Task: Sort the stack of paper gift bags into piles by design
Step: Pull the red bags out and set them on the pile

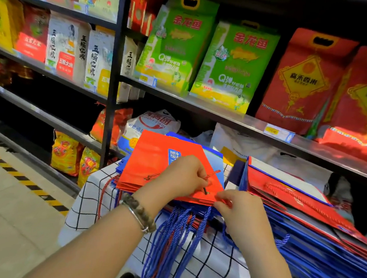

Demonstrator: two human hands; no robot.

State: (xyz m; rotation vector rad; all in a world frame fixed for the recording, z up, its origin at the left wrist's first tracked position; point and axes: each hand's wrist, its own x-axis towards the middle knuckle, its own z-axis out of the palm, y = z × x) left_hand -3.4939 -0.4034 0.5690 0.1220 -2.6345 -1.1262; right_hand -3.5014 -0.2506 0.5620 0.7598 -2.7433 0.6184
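A flat red gift bag [154,158] with a blue label lies on top of the left pile, over blue bags [212,156]. My left hand [179,178] rests on it and pinches its red cord handle [212,174]. My right hand [236,211] pinches the bag's near edge beside a red cord. A second, slanting pile of red and blue bags [304,214] lies to the right. Blue and red cord handles [177,237] hang over the front of the left pile.
The piles sit on a surface covered with a white black-checked cloth [94,197]. Dark shop shelves [224,111] behind hold green, red and white rice bags. A tiled floor with a yellow-black hazard stripe [21,176] lies to the left.
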